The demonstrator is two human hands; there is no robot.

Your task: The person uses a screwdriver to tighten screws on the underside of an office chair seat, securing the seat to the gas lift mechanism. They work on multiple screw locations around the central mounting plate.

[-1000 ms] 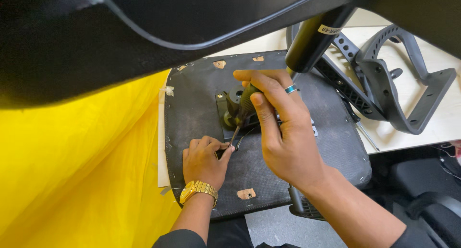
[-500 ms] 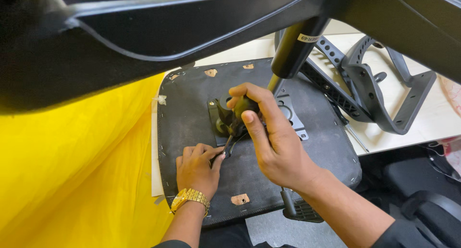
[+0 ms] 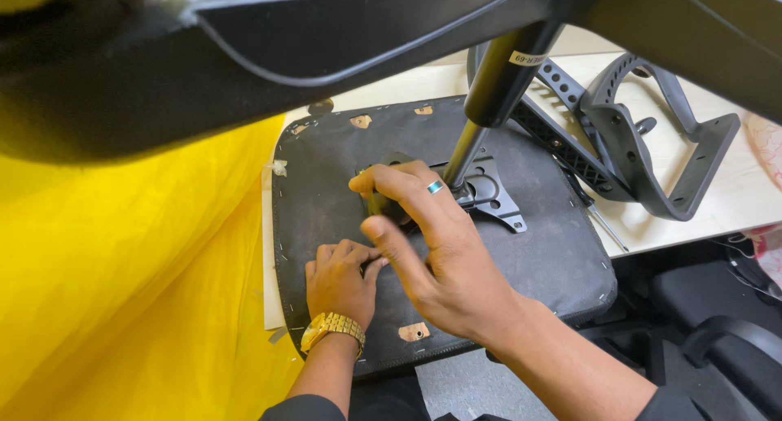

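Left hand (image 3: 338, 278) presses flat, steadying the upturned seat base (image 3: 529, 250) while right hand (image 3: 432, 250) grips a tool handle (image 3: 376, 203) by the metal bracket (image 3: 489, 195).

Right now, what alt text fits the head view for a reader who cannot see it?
Two bare hands work on the underside of a black chair seat: the right hand grips a tool near the metal mechanism plate, the left hand rests closed on the seat. Yellow sheet lies left.

Both hands (image 3: 338, 278) (image 3: 432, 254) low, fingers curled
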